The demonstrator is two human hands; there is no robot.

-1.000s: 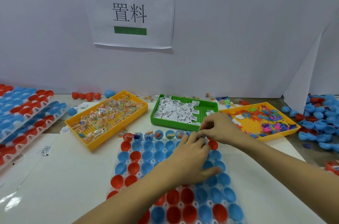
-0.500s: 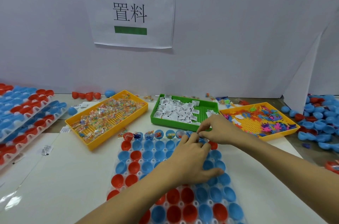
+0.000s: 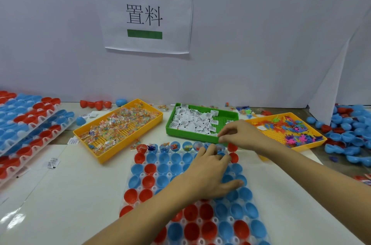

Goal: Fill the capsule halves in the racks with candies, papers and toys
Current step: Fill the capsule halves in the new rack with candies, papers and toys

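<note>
A clear rack (image 3: pixel 186 190) of blue and red capsule halves lies in front of me. Its far row holds small items. My left hand (image 3: pixel 208 174) rests palm-down on the rack's right part, fingers spread, fingertips near the far row. My right hand (image 3: pixel 239 134) hovers over the far right end of that row with fingertips pinched together; what they pinch is too small to tell. Behind stand a yellow tray of wrapped candies (image 3: pixel 118 124), a green tray of folded papers (image 3: pixel 194 122) and a yellow tray of colourful toys (image 3: pixel 287 130).
Stacked racks of capsule halves (image 3: pixel 26 124) lie at the left. A heap of loose blue and red halves (image 3: pixel 349 134) sits at the right. A few red and blue halves (image 3: pixel 100 104) lie by the white wall, which bears a paper sign (image 3: pixel 144 16).
My right hand has shifted slightly along the far right end of the top row, staying pinched. My left hand has stayed on the rack.
</note>
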